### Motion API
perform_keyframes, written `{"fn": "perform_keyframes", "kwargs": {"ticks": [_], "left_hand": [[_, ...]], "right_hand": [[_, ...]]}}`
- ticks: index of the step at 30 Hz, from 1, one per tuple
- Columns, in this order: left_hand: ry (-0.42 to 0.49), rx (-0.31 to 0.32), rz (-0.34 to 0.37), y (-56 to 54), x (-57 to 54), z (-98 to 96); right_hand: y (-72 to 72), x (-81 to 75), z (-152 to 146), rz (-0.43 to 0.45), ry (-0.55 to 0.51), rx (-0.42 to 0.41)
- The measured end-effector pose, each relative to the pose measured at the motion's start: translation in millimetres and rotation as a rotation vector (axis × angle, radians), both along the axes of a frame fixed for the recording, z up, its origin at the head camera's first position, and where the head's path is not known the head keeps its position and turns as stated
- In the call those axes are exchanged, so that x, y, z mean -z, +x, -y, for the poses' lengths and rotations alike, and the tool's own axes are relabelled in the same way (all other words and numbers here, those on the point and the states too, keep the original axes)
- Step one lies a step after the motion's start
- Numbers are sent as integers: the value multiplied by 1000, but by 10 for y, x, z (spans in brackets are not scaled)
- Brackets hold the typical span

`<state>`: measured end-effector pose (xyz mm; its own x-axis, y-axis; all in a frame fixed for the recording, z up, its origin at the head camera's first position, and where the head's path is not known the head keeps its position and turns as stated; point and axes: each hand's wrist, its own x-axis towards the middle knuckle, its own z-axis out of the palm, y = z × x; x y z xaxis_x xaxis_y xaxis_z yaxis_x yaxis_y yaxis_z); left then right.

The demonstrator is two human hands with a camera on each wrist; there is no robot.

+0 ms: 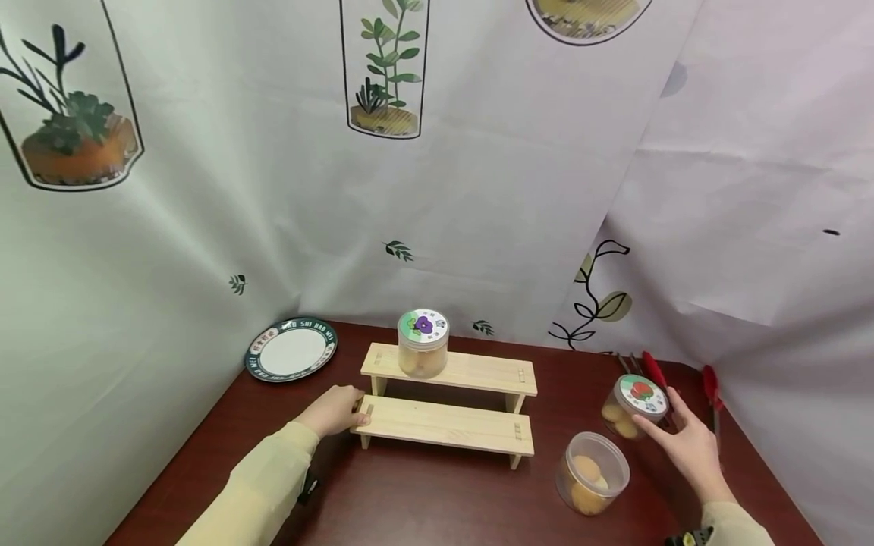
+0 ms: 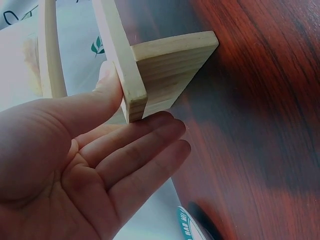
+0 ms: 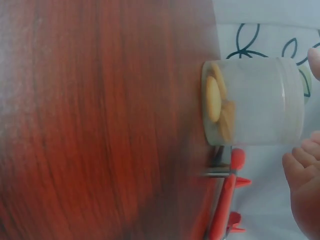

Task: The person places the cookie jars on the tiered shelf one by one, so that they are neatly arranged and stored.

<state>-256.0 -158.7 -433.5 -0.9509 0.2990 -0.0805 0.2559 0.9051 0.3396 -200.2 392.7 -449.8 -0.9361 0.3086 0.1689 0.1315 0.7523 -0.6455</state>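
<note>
My left hand [image 1: 334, 411] holds the left end of the lower step of a light wooden two-step stand [image 1: 444, 422]. In the left wrist view the thumb lies on the board [image 2: 117, 55] and the fingers extend below its end. A round clear jar of cookies with a purple-flower lid [image 1: 423, 343] sits on the upper step. At the right, my right hand [image 1: 690, 447] has thumb and fingers spread beside the lid of a tomato-lidded jar [image 1: 633, 406]. That clear jar [image 3: 255, 102] stands on the table with cookies at its bottom.
An uncovered jar of cookies [image 1: 592, 474] stands in front of the tomato-lidded one. Red-handled utensils [image 1: 653, 370] lie behind the right hand, near the curtain. A green-rimmed white plate [image 1: 291, 349] occupies the back left corner. Patterned curtain [image 1: 478, 227] encloses the table [image 1: 423, 500].
</note>
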Motion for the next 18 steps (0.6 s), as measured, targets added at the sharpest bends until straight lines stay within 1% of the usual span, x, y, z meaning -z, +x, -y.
{"fn": "perform_keyframes", "kwargs": {"ticks": [3,8,10,13,15,18], "left_hand": [[2,8,-11,5,3,-7],[13,7,-12,29,-15,-18],[10,2,-12,29,-16,-19],[0,-7,-10,17,-8,-16],[-4,-8,-10,9,-4,-13],[-8,-1,-16,7,-8,-11]], "right_hand": [[-15,40,-19,7,11,6],[-47,102,-34,-23,24,32],[-69,112,-32,-20,23,45],[-106,116,-21,2,31,60],[-129,111,-11,34,25,68],[-161,99,-2,79,-21,70]]}}
